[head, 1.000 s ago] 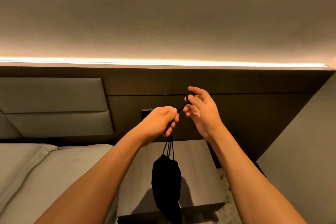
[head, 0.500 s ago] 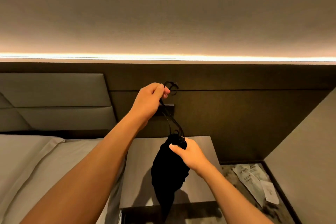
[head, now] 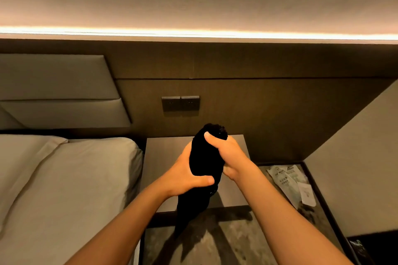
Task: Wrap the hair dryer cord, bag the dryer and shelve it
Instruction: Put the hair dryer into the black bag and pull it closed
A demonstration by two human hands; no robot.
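Observation:
A black cloth bag (head: 204, 157) with something bulky inside is held upright above the bedside table (head: 163, 157). My left hand (head: 185, 176) wraps around its lower middle from the left, thumb across the front. My right hand (head: 226, 153) grips the upper part just under the gathered mouth, thumb on the front. The bag's loose lower end hangs down past the table's front edge. The hair dryer and its cord are hidden inside the bag; the drawstrings do not show.
A bed (head: 64, 178) lies to the left, against a padded headboard (head: 56, 90). Wall switches (head: 180, 103) sit above the table. Plastic-wrapped packets (head: 288, 180) lie on the floor to the right, beside a slanted wall (head: 355, 157).
My left hand came down from holding the drawstrings high and now grips the bag's body. My right hand closed around the bag's top. The view tilted down.

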